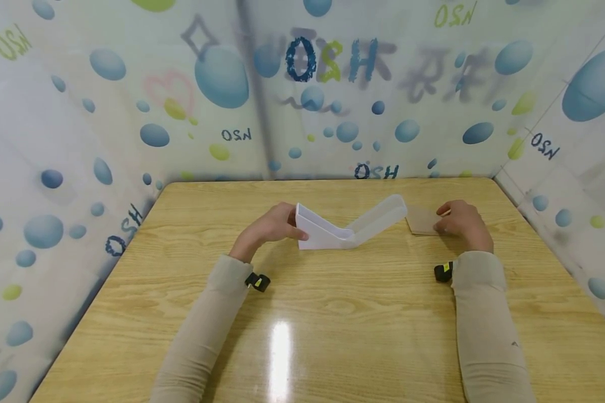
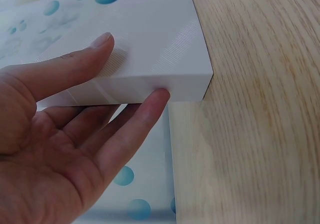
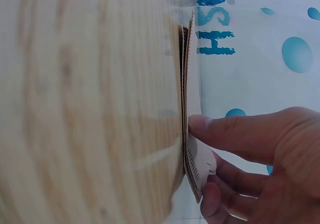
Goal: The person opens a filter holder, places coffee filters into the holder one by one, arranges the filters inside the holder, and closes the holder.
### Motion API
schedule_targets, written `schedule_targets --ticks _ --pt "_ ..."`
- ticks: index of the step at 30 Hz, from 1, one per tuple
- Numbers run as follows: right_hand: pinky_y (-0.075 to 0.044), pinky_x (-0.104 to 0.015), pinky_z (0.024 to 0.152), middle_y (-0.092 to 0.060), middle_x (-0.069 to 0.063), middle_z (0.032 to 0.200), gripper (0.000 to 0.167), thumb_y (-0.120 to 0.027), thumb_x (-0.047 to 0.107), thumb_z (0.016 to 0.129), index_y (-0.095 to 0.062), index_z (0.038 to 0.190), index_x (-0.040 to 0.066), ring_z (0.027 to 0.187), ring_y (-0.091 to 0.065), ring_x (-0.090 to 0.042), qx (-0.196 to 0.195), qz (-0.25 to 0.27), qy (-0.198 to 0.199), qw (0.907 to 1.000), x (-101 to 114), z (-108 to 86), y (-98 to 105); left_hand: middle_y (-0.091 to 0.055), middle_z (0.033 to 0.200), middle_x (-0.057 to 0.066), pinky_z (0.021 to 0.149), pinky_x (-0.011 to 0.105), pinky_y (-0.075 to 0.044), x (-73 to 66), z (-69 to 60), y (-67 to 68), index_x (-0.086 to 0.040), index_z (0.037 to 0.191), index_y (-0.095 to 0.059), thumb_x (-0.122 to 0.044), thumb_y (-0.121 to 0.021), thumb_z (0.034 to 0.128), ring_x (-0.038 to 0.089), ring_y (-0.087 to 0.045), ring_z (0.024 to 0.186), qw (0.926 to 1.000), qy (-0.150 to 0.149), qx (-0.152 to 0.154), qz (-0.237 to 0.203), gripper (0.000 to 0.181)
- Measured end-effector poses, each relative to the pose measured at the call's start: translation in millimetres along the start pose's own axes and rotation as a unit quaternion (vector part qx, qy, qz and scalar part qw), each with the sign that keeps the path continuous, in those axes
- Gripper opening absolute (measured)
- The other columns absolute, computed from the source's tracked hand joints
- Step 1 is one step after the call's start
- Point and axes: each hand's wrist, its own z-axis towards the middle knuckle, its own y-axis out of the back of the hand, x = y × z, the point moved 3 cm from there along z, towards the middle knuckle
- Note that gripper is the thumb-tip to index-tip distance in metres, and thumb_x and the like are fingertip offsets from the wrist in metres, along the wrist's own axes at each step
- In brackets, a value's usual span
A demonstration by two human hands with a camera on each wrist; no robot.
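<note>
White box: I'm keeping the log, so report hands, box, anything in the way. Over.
Left hand holds white box. Right hand pinches brown cardboard. Box open; raised lid slants toward cardboard, possibly in the way.

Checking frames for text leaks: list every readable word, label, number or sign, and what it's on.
"H2O", mirrored, repeated: wall sheet.
Heart outline, diamond outline: same sheet.
Grey scrawl, same sheet: too blurred to read.
Yellow patches on wrist cameras: too small to read.
White box, brown cardboard: no readable text.
</note>
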Motion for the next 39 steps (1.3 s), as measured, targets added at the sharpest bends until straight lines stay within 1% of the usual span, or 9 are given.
schedule_targets --ticks 9,18,21,25,28,35,39 --pt "-0.045 -0.063 0.098 -0.054 -0.036 0.138 0.052 -0.069 0.016 0.093 -0.054 0.136 -0.008 0.121 -0.052 -0.052 0.001 0.002 -0.004 1.0 1.4 -1.8 -0.2 -0.074 0.122 0.014 0.086 0.034 -0.054 1.1 -0.8 -0.1 -0.003 0.128 -0.067 -0.006 -0.078 0.09 0.023 -0.068 0.101 1.0 0.0 0.0 0.002 0.039" --pt "-0.047 -0.06 0.092 -0.058 -0.035 0.134 0.047 -0.069 0.017 0.093 -0.058 0.132 -0.007 0.115 -0.056 -0.05 -0.004 -0.002 -0.011 0.9999 1.1 -4.0 -0.3 -0.073 0.122 0.014 0.086 0.035 -0.054 0.3 0.8 -0.5 -0.003 0.128 -0.067 -0.006 -0.079 0.0895 0.024 -0.068 0.101 1.0 0.0 0.001 0.009 0.04" --pt "-0.046 -0.062 0.096 -0.058 -0.035 0.135 0.048 -0.069 0.018 0.093 -0.059 0.132 -0.007 0.118 -0.055 -0.052 -0.002 -0.003 -0.009 1.0 0.1 -4.6 0.9 -0.073 0.123 0.014 0.086 0.034 -0.054 0.6 1.5 -0.3 -0.002 0.128 -0.067 -0.006 -0.078 0.0897 0.023 -0.068 0.101 1.0 0.0 0.002 0.009 0.04" --pt "-0.042 -0.065 0.103 -0.054 -0.036 0.138 0.051 -0.07 0.02 0.093 -0.058 0.134 -0.009 0.124 -0.049 -0.055 -0.001 -0.003 -0.01 0.9999 -3.3 -3.8 1.9 -0.074 0.122 0.014 0.086 0.034 -0.054 0.9 1.6 -0.2 -0.002 0.128 -0.067 -0.006 -0.079 0.0894 0.023 -0.068 0.101 1.0 0.001 0.003 0.009 0.04" --pt "-0.041 -0.066 0.105 -0.052 -0.037 0.14 0.051 -0.07 0.019 0.093 -0.058 0.133 -0.011 0.126 -0.046 -0.057 -0.002 -0.001 -0.01 0.9999 -4.9 -3.0 1.9 -0.074 0.122 0.014 0.086 0.034 -0.054 0.5 1.7 -0.2 -0.002 0.128 -0.067 -0.006 -0.079 0.0892 0.023 -0.068 0.1 1.0 0.0 0.002 0.01 0.04" --pt "-0.044 -0.063 0.1 -0.054 -0.036 0.136 0.051 -0.071 0.017 0.092 -0.057 0.133 -0.009 0.122 -0.049 -0.055 -0.015 0.0 -0.011 0.9998 -4.2 -1.8 1.5 -0.073 0.122 0.014 0.086 0.034 -0.054 -0.7 1.4 -0.1 -0.003 0.128 -0.067 -0.005 -0.078 0.0894 0.023 -0.068 0.101 1.0 0.0 0.003 0.007 0.04" --pt "-0.045 -0.062 0.098 -0.054 -0.036 0.136 0.051 -0.07 0.017 0.093 -0.056 0.135 -0.008 0.121 -0.05 -0.053 -0.012 0.006 -0.014 0.9998 -3.2 -2.6 1.2 -0.073 0.123 0.014 0.086 0.034 -0.053 -1.0 0.7 -0.3 -0.003 0.128 -0.067 -0.005 -0.078 0.0898 0.024 -0.068 0.101 1.0 0.001 0.004 0.002 0.04"
